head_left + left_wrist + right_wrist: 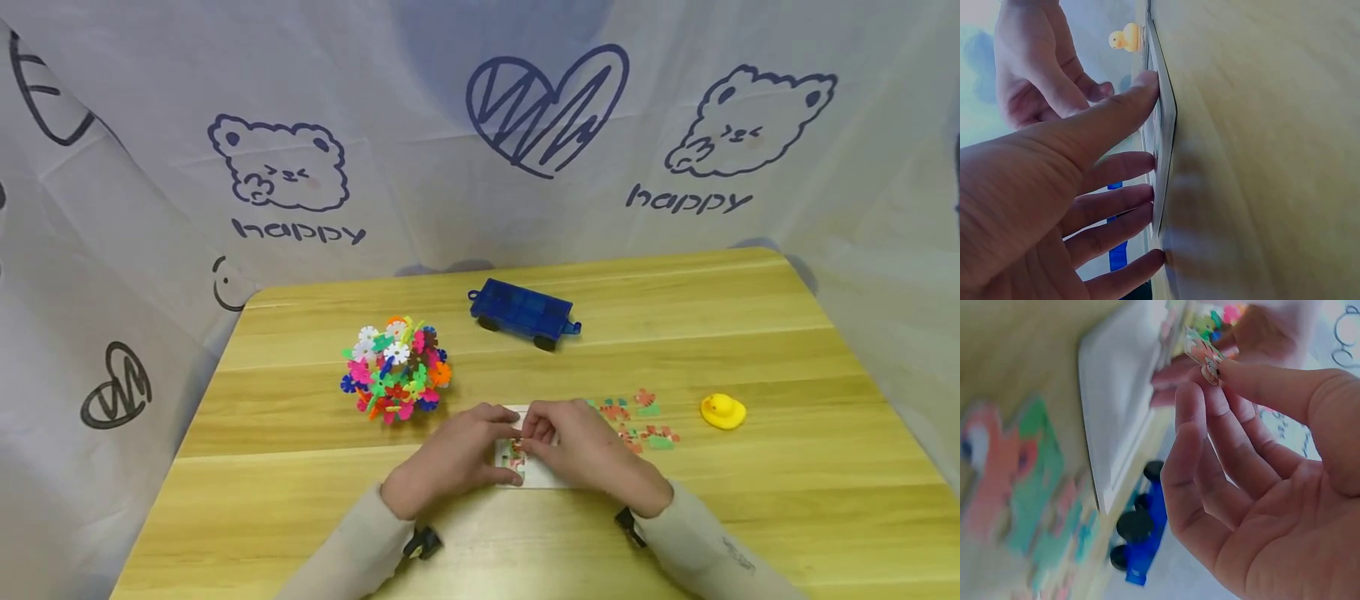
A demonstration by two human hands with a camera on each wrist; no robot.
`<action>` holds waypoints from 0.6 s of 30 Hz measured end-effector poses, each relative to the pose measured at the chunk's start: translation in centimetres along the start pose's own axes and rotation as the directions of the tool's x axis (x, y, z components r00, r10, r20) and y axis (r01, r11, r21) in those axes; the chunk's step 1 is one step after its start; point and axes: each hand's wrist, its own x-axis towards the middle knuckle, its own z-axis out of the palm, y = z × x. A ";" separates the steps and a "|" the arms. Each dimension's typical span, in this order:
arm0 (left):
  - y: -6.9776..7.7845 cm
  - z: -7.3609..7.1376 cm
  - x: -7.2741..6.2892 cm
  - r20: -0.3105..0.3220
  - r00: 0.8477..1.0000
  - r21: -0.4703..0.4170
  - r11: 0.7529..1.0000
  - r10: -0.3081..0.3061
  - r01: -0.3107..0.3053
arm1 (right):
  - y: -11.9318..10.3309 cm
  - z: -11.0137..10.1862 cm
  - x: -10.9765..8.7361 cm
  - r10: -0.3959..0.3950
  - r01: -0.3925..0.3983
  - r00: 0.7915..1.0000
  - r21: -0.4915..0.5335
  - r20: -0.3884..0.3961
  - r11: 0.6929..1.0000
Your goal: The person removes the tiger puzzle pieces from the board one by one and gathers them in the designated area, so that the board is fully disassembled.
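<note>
Between thumb and fingertips my right hand (588, 442) pinches a small printed puzzle piece (1202, 355), held over a white puzzle board (538, 477). Some joined puzzle pieces (513, 472) lie on the board's left part, partly covered by the hands in the head view. My left hand (453, 454) rests at the board's left side. Its thumb (1138, 94) lies on the board near the close edge, and its spread, fairly straight fingers touch the board farther off.
Several loose puzzle pieces (662, 437) lie right of the board. Beyond them sits a yellow toy duck (723, 411). A ball of colourful flower-shaped pieces (396, 371) stands at left, and a blue toy wagon (522, 312) at the back. A printed cloth (450, 200) hangs behind the table.
</note>
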 end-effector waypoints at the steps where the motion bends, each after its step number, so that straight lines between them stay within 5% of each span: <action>1: 0.1 0.0 0.0 0.000 1.000 0.005 1.000 0.000 0.000 | 0.1 -0.4 -0.3 0.009 -0.009 1.000 0.005 0.002 1.000; 18: 0.6 -0.2 -0.3 0.019 0.996 0.103 0.991 0.088 -0.089 | 4.0 -6.7 -6.5 0.062 -0.065 0.992 -0.017 -0.113 0.998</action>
